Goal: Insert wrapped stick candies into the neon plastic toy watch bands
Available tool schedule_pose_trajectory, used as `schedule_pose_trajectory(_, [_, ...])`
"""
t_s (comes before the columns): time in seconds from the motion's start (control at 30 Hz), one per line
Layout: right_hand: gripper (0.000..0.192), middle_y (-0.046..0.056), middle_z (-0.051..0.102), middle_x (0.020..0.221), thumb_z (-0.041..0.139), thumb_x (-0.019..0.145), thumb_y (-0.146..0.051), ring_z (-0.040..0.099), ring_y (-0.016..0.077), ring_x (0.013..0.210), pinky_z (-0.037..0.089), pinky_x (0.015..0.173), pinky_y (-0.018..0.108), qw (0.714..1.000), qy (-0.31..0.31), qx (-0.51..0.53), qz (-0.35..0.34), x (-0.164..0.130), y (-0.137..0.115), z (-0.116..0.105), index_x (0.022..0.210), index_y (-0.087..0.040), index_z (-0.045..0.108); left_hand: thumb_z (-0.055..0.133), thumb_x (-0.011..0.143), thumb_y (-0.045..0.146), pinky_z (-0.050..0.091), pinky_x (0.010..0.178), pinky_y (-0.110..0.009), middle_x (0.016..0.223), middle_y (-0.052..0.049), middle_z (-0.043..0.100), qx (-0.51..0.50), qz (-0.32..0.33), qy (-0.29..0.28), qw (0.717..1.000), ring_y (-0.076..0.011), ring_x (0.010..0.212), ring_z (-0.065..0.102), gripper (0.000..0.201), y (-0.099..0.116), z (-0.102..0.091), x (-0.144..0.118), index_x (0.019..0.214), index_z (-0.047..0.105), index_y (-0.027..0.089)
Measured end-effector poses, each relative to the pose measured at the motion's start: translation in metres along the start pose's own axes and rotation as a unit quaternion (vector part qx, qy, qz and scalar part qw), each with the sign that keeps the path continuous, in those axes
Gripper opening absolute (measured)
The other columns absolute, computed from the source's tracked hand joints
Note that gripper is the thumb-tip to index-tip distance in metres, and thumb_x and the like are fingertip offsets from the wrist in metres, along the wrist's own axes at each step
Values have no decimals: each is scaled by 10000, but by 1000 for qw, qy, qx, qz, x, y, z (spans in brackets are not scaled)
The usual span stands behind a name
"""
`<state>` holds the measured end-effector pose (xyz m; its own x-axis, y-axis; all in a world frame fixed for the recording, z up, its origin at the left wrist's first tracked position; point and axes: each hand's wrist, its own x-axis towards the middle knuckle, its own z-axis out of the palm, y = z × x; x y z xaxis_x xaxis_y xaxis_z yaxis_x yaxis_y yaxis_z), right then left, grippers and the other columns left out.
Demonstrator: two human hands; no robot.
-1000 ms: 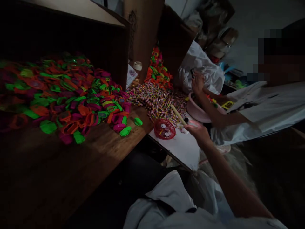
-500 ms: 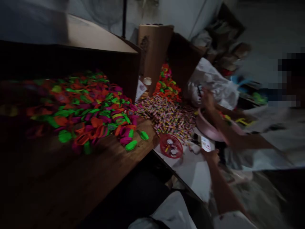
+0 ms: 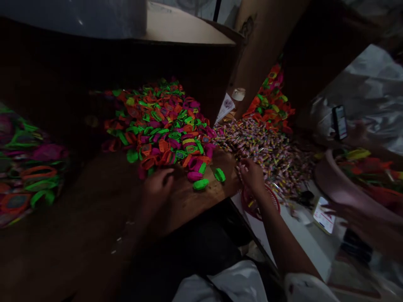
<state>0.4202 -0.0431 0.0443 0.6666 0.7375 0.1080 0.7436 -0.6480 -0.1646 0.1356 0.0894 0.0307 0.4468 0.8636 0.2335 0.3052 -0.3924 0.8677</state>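
My right hand (image 3: 252, 174) is at the near left edge of a heap of small wrapped candies (image 3: 267, 151), above a red plastic basket (image 3: 273, 197). Its fingers are pinched together; what lies between them is too small to make out. My left hand (image 3: 158, 184), dim and slightly blurred, hovers at the front of a pile of bright plastic toy watches (image 3: 170, 126) in green, orange and magenta. Thumb and fingers are bent but apart, and nothing shows in them. Two loose green watches (image 3: 200, 184) lie between my hands on the wooden tabletop (image 3: 192, 209).
A clear bag of toy watches (image 3: 31, 167) stands at far left. On the right, a phone (image 3: 325, 214) lies on the white table beside a pink basin (image 3: 330, 180). Another person's hand (image 3: 355, 134) is by an upright phone (image 3: 340, 121). A cardboard box (image 3: 261, 46) rises behind.
My right hand has left the phone on the white table and moved left to the candy heap. My left hand has come into view. The view has swung left.
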Motion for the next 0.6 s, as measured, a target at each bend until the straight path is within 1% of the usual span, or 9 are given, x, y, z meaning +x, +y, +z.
schedule_pose_trajectory(0.07, [270, 158, 724, 1029, 490, 852, -166, 669, 248, 932, 462, 792, 310, 999, -31, -12, -3, 18, -5, 2, 1041, -115, 675, 649, 806, 158, 447, 994, -456, 1091, -112, 673, 44, -9, -30, 999, -277, 1055, 611, 194, 5, 22, 5, 997, 685, 159])
schedule_pose_trajectory(0.1, [258, 175, 721, 1012, 500, 849, -160, 671, 257, 915, 456, 760, 306, 999, -39, -20, -3, 23, -5, 4, 1029, -98, 674, 646, 784, 125, 433, 1000, -457, 1094, -125, 666, 64, -18, -47, 997, -290, 1066, 600, 204, 8, 33, 8, 982, 683, 157])
schedule_pose_trajectory(0.17, [277, 207, 707, 1027, 501, 853, -149, 667, 272, 925, 440, 734, 306, 998, -49, -35, -3, 28, -1, 8, 1071, -67, 651, 641, 758, 92, 429, 976, -452, 1037, -125, 660, 87, -40, -72, 993, -290, 1033, 597, 169, 11, 49, 13, 911, 670, 160])
schedule_pose_trajectory(0.23, [314, 227, 692, 1066, 494, 866, -149, 665, 277, 947, 432, 721, 302, 998, -53, -44, 0, 29, 2, 11, 1135, -45, 617, 642, 732, 75, 438, 942, -429, 927, -90, 652, 82, -55, -71, 993, -267, 958, 603, 119, 10, 56, 15, 794, 642, 176])
schedule_pose_trajectory(0.33, [316, 259, 684, 1064, 505, 885, -191, 675, 298, 943, 436, 692, 309, 997, -60, -54, 12, 30, 6, 13, 1114, -15, 632, 627, 701, 58, 444, 928, -379, 889, -54, 638, 52, -68, -43, 995, -228, 930, 598, 138, 5, 54, 13, 736, 605, 189])
schedule_pose_trajectory(0.43, [293, 272, 692, 1024, 524, 888, -216, 688, 312, 922, 441, 674, 314, 996, -70, -61, 14, 33, 9, 13, 1035, -16, 679, 561, 736, 87, 464, 916, -342, 894, -37, 651, -1, -95, 3, 995, -193, 926, 613, 128, 3, 44, 7, 796, 601, 193])
schedule_pose_trajectory(0.5, [284, 263, 702, 1005, 533, 884, -220, 694, 309, 914, 442, 662, 311, 996, -72, -60, 11, 34, 11, 14, 1018, -30, 695, 529, 782, 156, 503, 863, -336, 878, -35, 663, -38, -117, 24, 992, -185, 893, 639, 106, 7, 37, 1, 843, 608, 190])
schedule_pose_trajectory(0.57, [274, 253, 714, 972, 541, 875, -228, 700, 307, 890, 440, 641, 308, 996, -73, -57, 12, 36, 14, 15, 988, -45, 710, 539, 802, 253, 542, 763, -331, 880, -42, 671, -104, -153, 15, 983, -185, 821, 663, 143, 13, 32, -6, 889, 628, 182])
schedule_pose_trajectory(0.6, [267, 246, 719, 951, 551, 864, -233, 703, 306, 876, 438, 633, 306, 996, -74, -53, 11, 37, 15, 17, 968, -51, 717, 571, 787, 292, 550, 708, -320, 893, -46, 672, -158, -187, 4, 970, -182, 782, 667, 180, 18, 30, -10, 906, 641, 177])
